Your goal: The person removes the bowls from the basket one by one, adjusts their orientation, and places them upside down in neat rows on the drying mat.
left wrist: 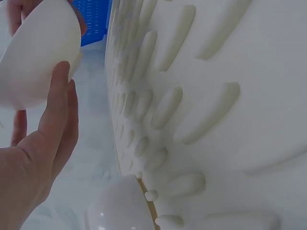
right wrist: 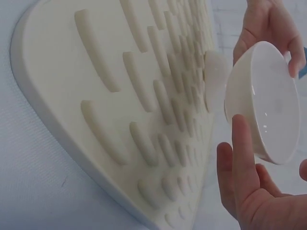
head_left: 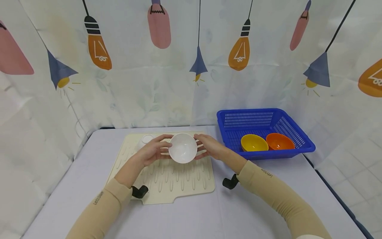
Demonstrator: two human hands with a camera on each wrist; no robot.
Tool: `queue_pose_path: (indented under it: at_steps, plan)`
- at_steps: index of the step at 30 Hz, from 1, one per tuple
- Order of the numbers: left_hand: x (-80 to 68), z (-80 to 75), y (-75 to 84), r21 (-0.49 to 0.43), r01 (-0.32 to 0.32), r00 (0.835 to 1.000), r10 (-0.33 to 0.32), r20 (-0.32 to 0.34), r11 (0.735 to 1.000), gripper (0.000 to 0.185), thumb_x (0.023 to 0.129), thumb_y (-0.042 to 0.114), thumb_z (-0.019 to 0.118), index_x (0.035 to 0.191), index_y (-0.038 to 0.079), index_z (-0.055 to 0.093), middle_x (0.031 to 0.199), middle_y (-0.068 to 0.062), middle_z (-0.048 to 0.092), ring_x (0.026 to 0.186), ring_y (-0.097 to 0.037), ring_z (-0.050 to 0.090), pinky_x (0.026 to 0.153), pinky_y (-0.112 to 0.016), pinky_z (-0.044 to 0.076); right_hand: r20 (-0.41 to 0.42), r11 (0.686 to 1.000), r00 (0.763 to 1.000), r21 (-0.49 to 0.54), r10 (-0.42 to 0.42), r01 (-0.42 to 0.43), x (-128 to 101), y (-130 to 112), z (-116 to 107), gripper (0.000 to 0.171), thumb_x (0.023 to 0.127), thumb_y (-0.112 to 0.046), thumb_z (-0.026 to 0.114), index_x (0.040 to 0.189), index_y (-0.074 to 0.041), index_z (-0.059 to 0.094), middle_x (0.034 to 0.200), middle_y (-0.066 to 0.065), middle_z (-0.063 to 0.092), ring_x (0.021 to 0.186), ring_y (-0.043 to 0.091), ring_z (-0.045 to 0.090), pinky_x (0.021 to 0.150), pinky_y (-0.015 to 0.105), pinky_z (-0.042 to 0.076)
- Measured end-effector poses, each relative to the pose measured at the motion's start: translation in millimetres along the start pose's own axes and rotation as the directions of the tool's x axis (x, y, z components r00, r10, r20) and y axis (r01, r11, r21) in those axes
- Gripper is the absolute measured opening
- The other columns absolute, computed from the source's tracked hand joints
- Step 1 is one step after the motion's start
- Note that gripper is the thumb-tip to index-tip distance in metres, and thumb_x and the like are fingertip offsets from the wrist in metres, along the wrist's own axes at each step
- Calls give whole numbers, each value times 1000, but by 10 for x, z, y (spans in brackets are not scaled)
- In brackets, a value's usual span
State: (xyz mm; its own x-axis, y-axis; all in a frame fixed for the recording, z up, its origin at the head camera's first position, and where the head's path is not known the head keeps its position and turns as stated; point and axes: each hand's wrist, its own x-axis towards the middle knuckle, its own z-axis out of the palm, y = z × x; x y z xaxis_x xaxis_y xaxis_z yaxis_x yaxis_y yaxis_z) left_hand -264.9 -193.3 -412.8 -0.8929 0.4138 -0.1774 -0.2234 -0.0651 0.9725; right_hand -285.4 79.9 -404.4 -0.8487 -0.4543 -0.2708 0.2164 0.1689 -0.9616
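A white bowl [head_left: 182, 148] is held up between both hands a little above a cream ribbed drying mat [head_left: 167, 179], its opening tilted toward me. My left hand [head_left: 161, 148] grips its left side with thumb and fingers round the rim. My right hand [head_left: 200, 146] grips its right side. The left wrist view shows the bowl [left wrist: 38, 52] from outside, with my left fingers [left wrist: 60, 110] against its wall. In the right wrist view the bowl [right wrist: 264, 105] shows its glossy inside, and my right fingers [right wrist: 242, 153] lie along its side.
A second small white dish [head_left: 145, 139] sits upside down at the mat's far left corner, also visible as the white dish [left wrist: 120, 206]. A blue basket [head_left: 229, 122] at the right holds a yellow bowl [head_left: 254, 142] and an orange bowl [head_left: 279, 141]. Patterned curtains close in the table [head_left: 191, 215].
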Motion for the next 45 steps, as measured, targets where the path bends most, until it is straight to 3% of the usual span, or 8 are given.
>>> queue_pose_path:
  at_steps: [15,22,27,31,36,42,45]
  plan:
    - [-39,-11,95,121,-78,996,81,-21,990,57,94,1,68,147,3,48,146,-24,48,123,-36,57,92,-50,57,12,1000,1000,22,6,-6,-9,25,-5,53,111,-40,43,145,1,44,135,26,53,114,38,63,78,45,62]
    - [-64,-1,143,232,-125,991,132,-14,965,59,94,2,72,148,4,49,150,-25,44,129,-41,53,93,-45,57,43,999,999,37,2,-3,18,61,-17,54,110,-41,42,145,0,43,135,26,54,120,43,60,78,46,62]
    - [-70,-10,160,281,-155,987,161,1,947,58,92,3,74,145,4,51,149,-24,47,131,-41,51,95,-51,54,53,999,999,38,4,-6,20,65,-21,55,110,-43,42,144,-1,43,135,25,54,123,44,58,78,46,62]
    - [-65,-12,156,366,-206,976,218,9,908,55,90,4,77,141,7,57,142,-18,54,128,-38,53,96,-54,52,63,999,998,49,10,-13,6,55,-22,55,110,-44,42,144,-1,42,136,26,53,125,45,57,79,47,61]
    - [-70,20,152,473,-277,955,292,44,837,51,89,7,81,136,13,63,135,-10,60,125,-33,54,90,-44,55,81,999,997,54,4,-8,-6,58,-27,54,110,-45,42,143,-3,46,135,26,54,125,44,57,80,47,61]
    - [-74,76,134,498,-336,938,335,94,800,49,87,4,82,132,15,65,134,-7,59,119,-34,57,92,-47,55,75,999,997,49,8,-12,-18,62,-24,54,110,-46,42,142,-4,49,133,25,56,122,41,60,80,47,61]
    - [-78,105,118,542,-391,913,388,126,744,49,86,2,82,130,14,66,136,-5,57,123,-30,54,99,-49,52,73,999,997,49,9,-13,-9,74,-29,55,110,-46,42,144,-3,48,136,26,54,122,41,60,81,47,61]
